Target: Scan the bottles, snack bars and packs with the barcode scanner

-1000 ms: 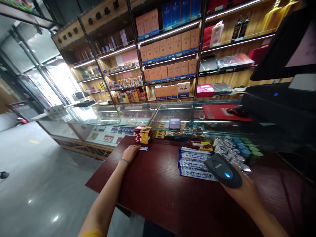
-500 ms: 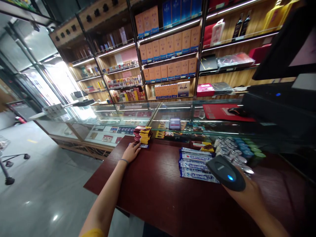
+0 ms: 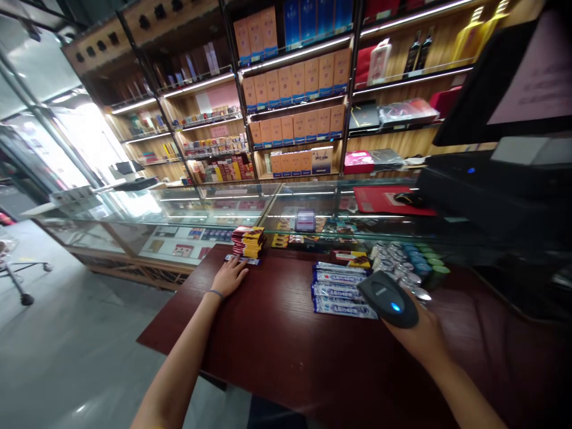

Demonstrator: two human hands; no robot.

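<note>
My left hand [image 3: 229, 277] lies flat and open on the dark red table [image 3: 277, 339], fingertips at a small blue packet [image 3: 241, 260] that sits against a stack of red and yellow packs [image 3: 248, 241]. My right hand [image 3: 415, 333] is closed around a black barcode scanner [image 3: 388, 298] with a blue light, held just above the table. The scanner's head is beside a row of blue and white long packets [image 3: 342, 289]. Behind them stand several round tins with silver, blue and green lids [image 3: 409, 265].
A glass display counter [image 3: 223, 205] runs behind the table, with a red mat and a mouse [image 3: 404, 199] on it. A black till terminal and screen [image 3: 504, 119] stand at the right. Lit shelves of boxes and bottles [image 3: 295, 77] fill the wall. Grey floor lies left.
My left hand pushed the small blue packet forward until it rests against the stack. My right hand with the scanner stayed over the long packets. The view shifted slightly.
</note>
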